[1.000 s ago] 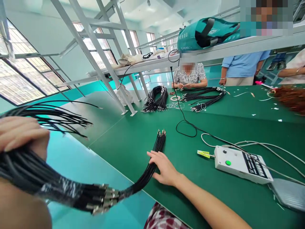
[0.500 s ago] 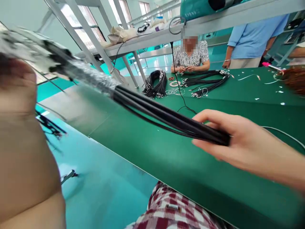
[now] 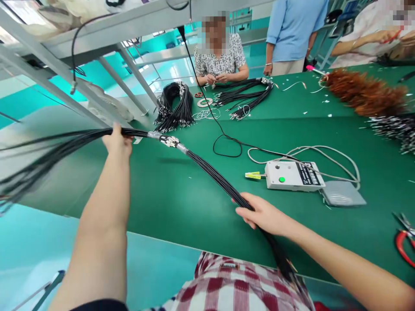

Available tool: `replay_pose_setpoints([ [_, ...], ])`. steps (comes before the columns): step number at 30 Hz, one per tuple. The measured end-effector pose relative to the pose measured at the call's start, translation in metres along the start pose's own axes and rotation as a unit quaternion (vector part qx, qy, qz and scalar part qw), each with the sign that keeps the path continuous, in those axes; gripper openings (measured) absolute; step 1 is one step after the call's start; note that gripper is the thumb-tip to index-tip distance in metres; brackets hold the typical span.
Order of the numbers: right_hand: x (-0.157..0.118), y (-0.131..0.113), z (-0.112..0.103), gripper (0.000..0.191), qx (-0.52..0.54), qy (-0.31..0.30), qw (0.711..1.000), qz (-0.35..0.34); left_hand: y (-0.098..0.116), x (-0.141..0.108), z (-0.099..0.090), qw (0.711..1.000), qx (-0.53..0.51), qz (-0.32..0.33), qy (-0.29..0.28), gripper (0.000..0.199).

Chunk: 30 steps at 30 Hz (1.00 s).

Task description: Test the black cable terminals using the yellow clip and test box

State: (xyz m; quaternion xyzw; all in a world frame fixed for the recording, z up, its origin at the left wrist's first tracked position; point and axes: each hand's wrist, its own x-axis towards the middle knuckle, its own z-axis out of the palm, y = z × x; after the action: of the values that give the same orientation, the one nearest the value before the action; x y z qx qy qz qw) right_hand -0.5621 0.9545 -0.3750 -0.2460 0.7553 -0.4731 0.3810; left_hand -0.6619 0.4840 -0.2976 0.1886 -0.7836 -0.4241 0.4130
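Note:
A long bundle of black cables point(image 3: 212, 172) stretches between my two hands, above the green table. Clear wrap binds it near the middle, on both sides of a cluster of pale metal connectors point(image 3: 169, 141). My left hand point(image 3: 117, 140) is closed around the bundle left of the wrap; beyond it the loose cable ends fan out, blurred, past the table's left side. Lower down, my right hand point(image 3: 259, 212) grips the other stretch, whose tail hangs at the table's front edge by the checked red-and-white cloth point(image 3: 223, 287).
A white control box point(image 3: 293, 176) with a green button and a grey pedal point(image 3: 343, 193) sit on the table point(image 3: 181, 194). Cable bundles point(image 3: 175, 108) lie at the back. Red-handled pliers point(image 3: 405, 242) are at right, beyond them brown wires point(image 3: 363, 93). People point(image 3: 220, 56) sit and stand opposite.
The bundle has moved away from my face and lower, now spanning both hands over the table. My view has turned to the right, bringing the control box and pliers into sight.

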Motion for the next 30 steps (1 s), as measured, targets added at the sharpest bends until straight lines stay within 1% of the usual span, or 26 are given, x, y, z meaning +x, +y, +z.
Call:
replay_pose_setpoints([
  [1, 0.017, 0.003, -0.003, 0.041, -0.025, 0.011, 1.0, -0.013, -0.007, 0.002, 0.004, 0.999, 0.026, -0.022, -0.034, 0.032],
  [2, 0.031, 0.01, -0.007, 0.043, -0.064, 0.056, 0.996, -0.035, -0.014, -0.002, 0.007, 0.996, 0.043, -0.056, -0.061, 0.035],
  [3, 0.041, 0.019, -0.012, 0.045, -0.108, 0.117, 0.985, -0.067, -0.02, -0.011, 0.011, 0.991, 0.056, -0.089, -0.081, 0.039],
  [4, 0.046, 0.032, -0.016, 0.045, -0.136, 0.162, 0.973, -0.09, -0.025, -0.026, 0.015, 0.987, 0.069, -0.105, -0.104, 0.042],
  [5, 0.047, 0.045, -0.019, 0.044, -0.144, 0.19, 0.966, -0.096, -0.028, -0.046, 0.022, 0.982, 0.081, -0.109, -0.132, 0.044],
  [6, 0.044, 0.057, -0.02, 0.041, -0.136, 0.211, 0.964, -0.088, -0.029, -0.07, 0.029, 0.977, 0.09, -0.101, -0.163, 0.045],
  [7, 0.037, 0.068, -0.02, 0.039, -0.132, 0.228, 0.962, -0.073, -0.028, -0.096, 0.039, 0.97, 0.092, -0.076, -0.21, 0.044],
  [8, 0.028, 0.075, -0.017, 0.038, -0.138, 0.238, 0.96, -0.058, -0.024, -0.123, 0.05, 0.946, 0.101, 0.015, -0.308, 0.041],
  [9, 0.018, 0.079, -0.012, 0.04, -0.151, 0.241, 0.958, -0.044, -0.018, -0.148, 0.062, 0.897, 0.105, 0.114, -0.413, 0.039],
  [10, 0.009, 0.081, -0.004, 0.046, -0.173, 0.238, 0.955, -0.037, -0.012, -0.171, 0.075, 0.836, 0.103, 0.199, -0.5, 0.039],
  [11, 0.002, 0.08, 0.005, 0.056, -0.2, 0.232, 0.951, -0.036, -0.006, -0.19, 0.088, 0.79, 0.102, 0.262, -0.545, 0.039],
  [12, -0.005, 0.079, 0.016, 0.067, -0.228, 0.228, 0.946, -0.039, -0.002, -0.204, 0.1, 0.76, 0.109, 0.304, -0.563, 0.042],
  [13, -0.009, 0.078, 0.027, 0.076, -0.253, 0.226, 0.94, -0.045, 0.0, -0.214, 0.109, 0.741, 0.121, 0.33, -0.572, 0.045],
  [14, -0.012, 0.078, 0.037, 0.08, -0.276, 0.231, 0.932, -0.048, 0.0, -0.22, 0.116, 0.73, 0.136, 0.345, -0.574, 0.047],
  [15, -0.014, 0.078, 0.045, 0.081, -0.294, 0.238, 0.925, -0.046, -0.003, -0.222, 0.12, 0.722, 0.155, 0.351, -0.576, 0.048],
  [17, -0.016, 0.081, 0.052, 0.077, -0.314, 0.25, 0.915, -0.037, -0.011, -0.218, 0.118, 0.707, 0.191, 0.346, -0.587, 0.048],
  [19, -0.017, 0.085, 0.049, 0.067, -0.314, 0.252, 0.915, -0.031, -0.019, -0.212, 0.107, 0.704, 0.211, 0.326, -0.595, 0.044],
  [20, -0.018, 0.087, 0.045, 0.06, -0.311, 0.249, 0.917, -0.032, -0.022, -0.21, 0.101, 0.71, 0.213, 0.312, -0.594, 0.041],
  [22, -0.019, 0.09, 0.034, 0.044, -0.305, 0.245, 0.92, -0.035, -0.025, -0.212, 0.088, 0.733, 0.209, 0.276, -0.585, 0.036],
  [24, -0.019, 0.093, 0.024, 0.032, -0.302, 0.251, 0.919, -0.035, -0.025, -0.219, 0.079, 0.766, 0.204, 0.232, -0.564, 0.032],
  [27, -0.022, 0.098, 0.012, 0.029, -0.285, 0.251, 0.924, -0.038, -0.024, -0.231, 0.074, 0.813, 0.217, 0.171, -0.513, 0.028],
  [28, -0.024, 0.099, 0.01, 0.029, -0.278, 0.251, 0.927, -0.04, -0.023, -0.234, 0.073, 0.822, 0.228, 0.16, -0.497, 0.028],
  [30, -0.028, 0.101, 0.009, 0.038, -0.273, 0.253, 0.927, -0.035, -0.02, -0.238, 0.07, 0.825, 0.253, 0.161, -0.479, 0.028],
])
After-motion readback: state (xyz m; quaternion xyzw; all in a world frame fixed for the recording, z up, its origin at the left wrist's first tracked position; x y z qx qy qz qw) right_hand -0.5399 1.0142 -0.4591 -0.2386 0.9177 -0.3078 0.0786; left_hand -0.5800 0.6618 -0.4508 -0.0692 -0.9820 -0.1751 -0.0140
